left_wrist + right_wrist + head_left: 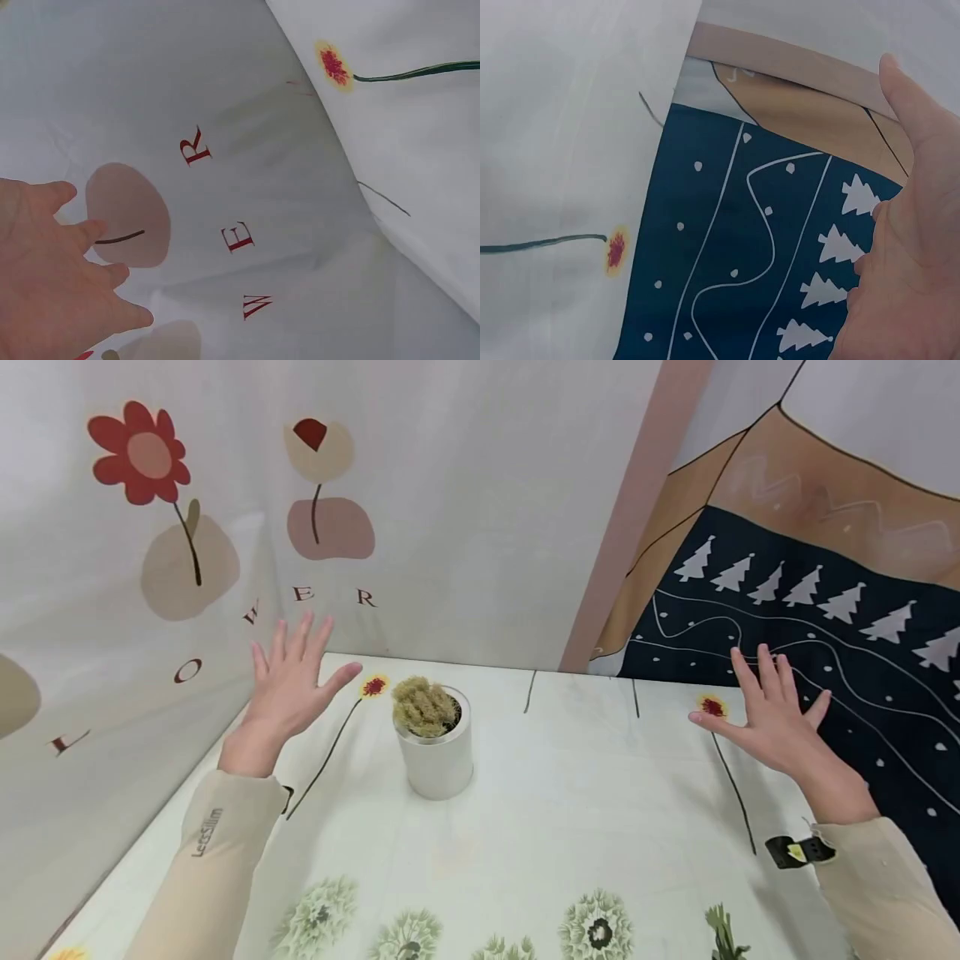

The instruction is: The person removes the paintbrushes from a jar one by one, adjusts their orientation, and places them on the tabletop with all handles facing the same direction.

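Note:
Above the table's left side my left hand (pixel 288 689) is raised with its fingers spread, holding nothing. My right hand (pixel 780 727) hovers on the other side in much the same way, fingers spread and nothing held. Between them, nearer the left hand, a white cylindrical pot (pixel 438 764) stands upright on the table. A clump of yellow-green moss (pixel 424 707) sits at its top, with dark matter beside it inside the rim. Each wrist view shows its own hand, the left hand (pixel 60 277) and the right hand (pixel 915 225), apart from any object.
A white cloth printed with flowers covers the table (pixel 540 810). Behind it hangs a pale curtain (pixel 480 510) with flower prints and letters. At the right is a dark cloth (pixel 750 627) with white tree shapes and an orange-brown area above.

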The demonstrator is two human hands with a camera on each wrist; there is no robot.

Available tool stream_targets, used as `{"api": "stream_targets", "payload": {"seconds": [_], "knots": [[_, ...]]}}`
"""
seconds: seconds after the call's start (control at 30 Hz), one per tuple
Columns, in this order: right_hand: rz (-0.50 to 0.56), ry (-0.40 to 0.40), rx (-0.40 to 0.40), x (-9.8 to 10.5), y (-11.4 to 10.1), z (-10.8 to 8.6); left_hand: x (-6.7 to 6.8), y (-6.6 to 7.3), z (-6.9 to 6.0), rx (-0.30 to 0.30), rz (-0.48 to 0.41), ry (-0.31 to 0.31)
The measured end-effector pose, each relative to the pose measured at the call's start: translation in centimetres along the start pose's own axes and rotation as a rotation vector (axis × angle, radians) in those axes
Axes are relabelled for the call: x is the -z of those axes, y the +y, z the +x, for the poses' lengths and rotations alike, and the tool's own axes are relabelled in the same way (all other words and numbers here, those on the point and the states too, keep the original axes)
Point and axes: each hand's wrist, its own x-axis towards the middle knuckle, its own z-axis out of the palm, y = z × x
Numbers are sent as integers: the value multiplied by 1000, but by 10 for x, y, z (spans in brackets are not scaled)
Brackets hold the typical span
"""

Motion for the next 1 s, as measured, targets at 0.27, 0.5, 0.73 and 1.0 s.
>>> {"api": "stream_targets", "payload": {"seconds": [0.27, 0.5, 0.73, 1.0], "knots": [[-36, 8, 12, -4, -2, 3, -10, -5, -11, -41, -30, -33], [-1, -2, 23, -8, -11, 5, -12, -7, -18, -62, -41, -48], [8, -12, 30, -14, -12, 3, -16, -6, -21, -80, -19, -56], [31, -2, 46, -21, -17, 1, -23, -3, -28, -105, -23, -50]]}}
